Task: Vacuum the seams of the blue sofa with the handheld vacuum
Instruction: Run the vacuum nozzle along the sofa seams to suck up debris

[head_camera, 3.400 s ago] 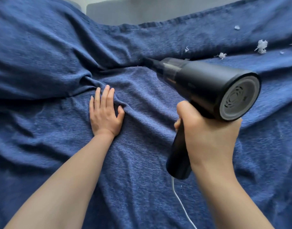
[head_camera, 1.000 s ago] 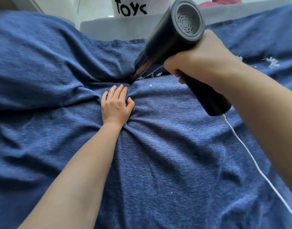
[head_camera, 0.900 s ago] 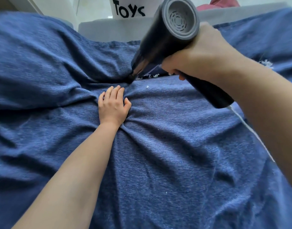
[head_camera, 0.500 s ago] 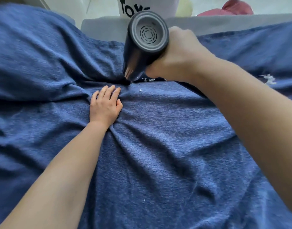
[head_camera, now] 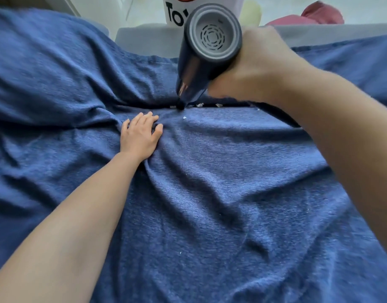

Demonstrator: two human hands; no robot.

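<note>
Blue sofa [head_camera: 210, 193], right hand [head_camera: 260, 68] gripping vacuum [head_camera: 201, 55] nozzle-down in seam, left hand [head_camera: 140, 136] flat

Only readable bit is black lettering "To", rest cut off, on the white container [head_camera: 201, 7] at top centre of frame.

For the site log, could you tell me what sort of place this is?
Probably a home living room or playroom: a blue sofa is being cleaned with a handheld vacuum, and a white bin lettered like "Toys" stands behind.
</note>
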